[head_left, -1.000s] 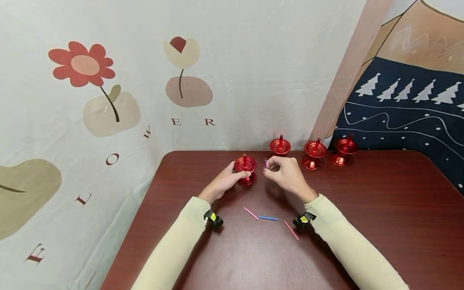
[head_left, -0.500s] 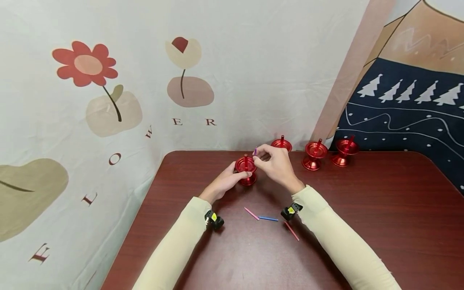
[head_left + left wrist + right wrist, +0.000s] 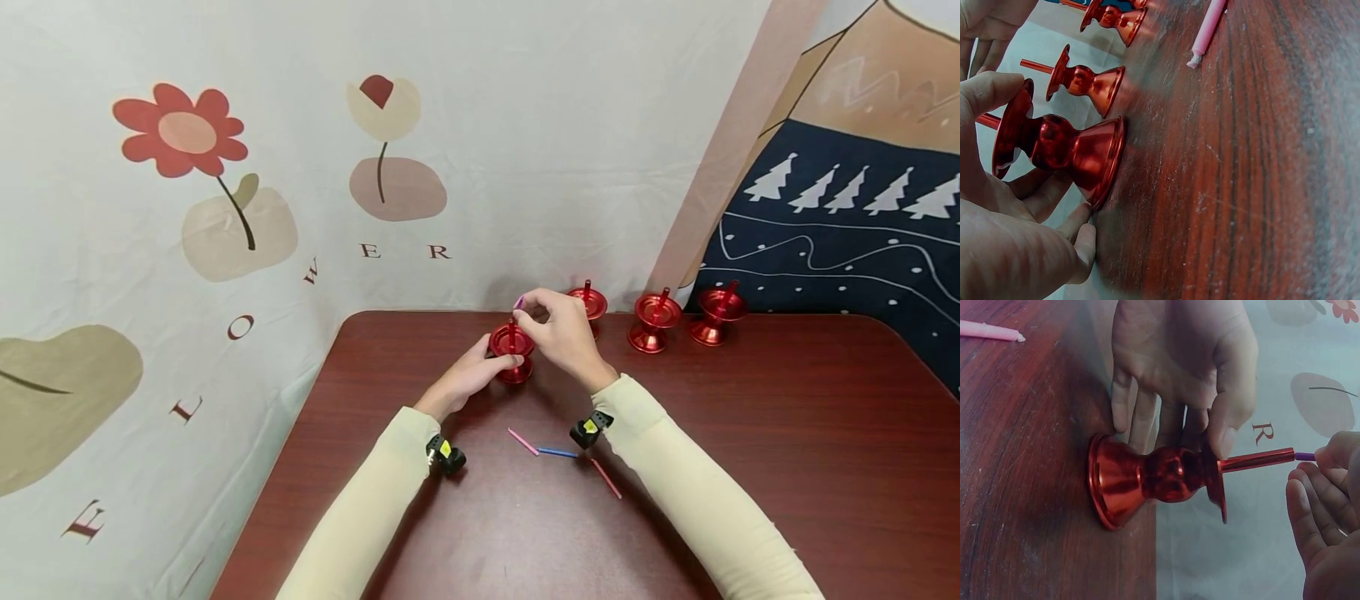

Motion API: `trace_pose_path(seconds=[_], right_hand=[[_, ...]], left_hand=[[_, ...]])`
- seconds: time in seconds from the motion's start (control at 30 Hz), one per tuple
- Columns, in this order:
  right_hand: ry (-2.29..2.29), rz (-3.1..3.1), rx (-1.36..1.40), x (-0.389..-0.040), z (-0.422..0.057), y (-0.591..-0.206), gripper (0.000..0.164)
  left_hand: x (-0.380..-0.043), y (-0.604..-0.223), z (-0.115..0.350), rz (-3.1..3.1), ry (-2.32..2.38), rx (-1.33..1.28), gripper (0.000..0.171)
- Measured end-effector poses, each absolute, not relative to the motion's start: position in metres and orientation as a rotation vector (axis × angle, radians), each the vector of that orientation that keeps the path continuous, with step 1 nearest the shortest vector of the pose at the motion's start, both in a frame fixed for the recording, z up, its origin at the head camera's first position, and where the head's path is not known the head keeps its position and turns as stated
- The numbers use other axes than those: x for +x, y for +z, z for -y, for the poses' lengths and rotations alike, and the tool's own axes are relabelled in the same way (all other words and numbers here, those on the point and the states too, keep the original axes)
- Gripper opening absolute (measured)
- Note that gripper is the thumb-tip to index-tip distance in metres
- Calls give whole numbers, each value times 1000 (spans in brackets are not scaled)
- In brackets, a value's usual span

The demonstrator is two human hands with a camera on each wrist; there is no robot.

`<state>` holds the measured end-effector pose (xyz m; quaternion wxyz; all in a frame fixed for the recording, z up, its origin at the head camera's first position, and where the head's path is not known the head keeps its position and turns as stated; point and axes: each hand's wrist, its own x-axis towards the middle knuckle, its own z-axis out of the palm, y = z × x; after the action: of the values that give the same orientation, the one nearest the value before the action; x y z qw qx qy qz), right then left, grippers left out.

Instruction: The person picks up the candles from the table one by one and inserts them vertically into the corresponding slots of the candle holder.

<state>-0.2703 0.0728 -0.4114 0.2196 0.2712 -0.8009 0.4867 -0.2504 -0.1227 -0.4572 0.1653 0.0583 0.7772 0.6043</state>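
A shiny red metal candle holder (image 3: 516, 372) stands upright on the table, with a thin tube (image 3: 1257, 460) rising from its dish. My left hand (image 3: 471, 375) grips it from the left, thumb over the dish rim and fingers around the far side. Right above it, my right hand (image 3: 561, 329) pinches a thin purple candle (image 3: 1305, 457) between thumb and fingertips. In the right wrist view the candle's lower end is at the mouth of the tube, in line with it. Most of the candle is hidden by the fingers.
Along the table's back edge are further red candle holders: one (image 3: 587, 302) partly behind my right hand, another (image 3: 655, 321) and a third (image 3: 718, 312) farther right. Nearer me lie a pink candle (image 3: 522, 442), a blue candle (image 3: 558, 452) and a red candle (image 3: 607, 479). A printed cloth (image 3: 480, 167) hangs behind.
My right hand has moved left and up with the purple candle, from beside the candle holder to above its tube. My left hand keeps its grip on the holder.
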Motion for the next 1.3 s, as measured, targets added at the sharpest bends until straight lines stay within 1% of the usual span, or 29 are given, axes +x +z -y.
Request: trace_pose_path(seconds=[0.27, 0.6, 1.3], right_hand=[[1272, 2245, 772, -272, -72, -412, 3], [1159, 2305, 794, -272, -69, -408, 5], [981, 2508, 831, -273, -68, -389, 5]], left_hand=[[-251, -457, 122, -2221, 1720, 166, 64], [-251, -457, 123, -2237, 1707, 177, 64], [-253, -454, 125, -2188, 1665, 210, 69]])
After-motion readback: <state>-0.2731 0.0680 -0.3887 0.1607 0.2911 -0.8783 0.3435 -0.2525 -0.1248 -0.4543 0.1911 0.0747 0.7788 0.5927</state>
